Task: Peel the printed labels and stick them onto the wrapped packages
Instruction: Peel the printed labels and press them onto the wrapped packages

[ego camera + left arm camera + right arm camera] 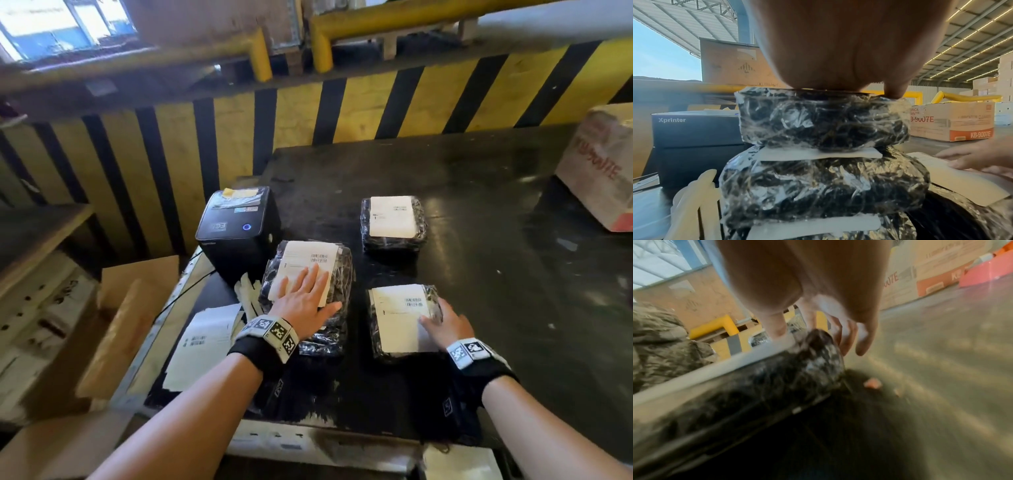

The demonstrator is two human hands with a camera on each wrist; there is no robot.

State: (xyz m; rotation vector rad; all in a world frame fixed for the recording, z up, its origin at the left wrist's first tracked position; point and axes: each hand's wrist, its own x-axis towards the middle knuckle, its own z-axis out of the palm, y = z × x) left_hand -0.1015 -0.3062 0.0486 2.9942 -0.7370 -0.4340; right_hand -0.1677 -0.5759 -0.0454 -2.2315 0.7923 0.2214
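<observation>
My left hand [306,293] lies flat, fingers straight, pressing the white label [308,257] onto the top of a stack of black film-wrapped packages [344,270] beside the printer. The left wrist view shows the palm [838,48] on that stack [818,121], with labels between its layers. My right hand [443,320] rests with spread fingers on the right edge of the label [397,315] on the near right package [375,329]; the right wrist view is blurred but shows fingers [777,327] touching the label rim. A third labelled package [419,219] sits farther back.
A black label printer [239,226] stands at the table's left rear. Printed label sheets [202,339] and peeled backing strips [250,294] lie left of the stack. A cardboard box [599,171] sits at the far right, another [137,308] off the left edge. A yellow-black barrier is behind.
</observation>
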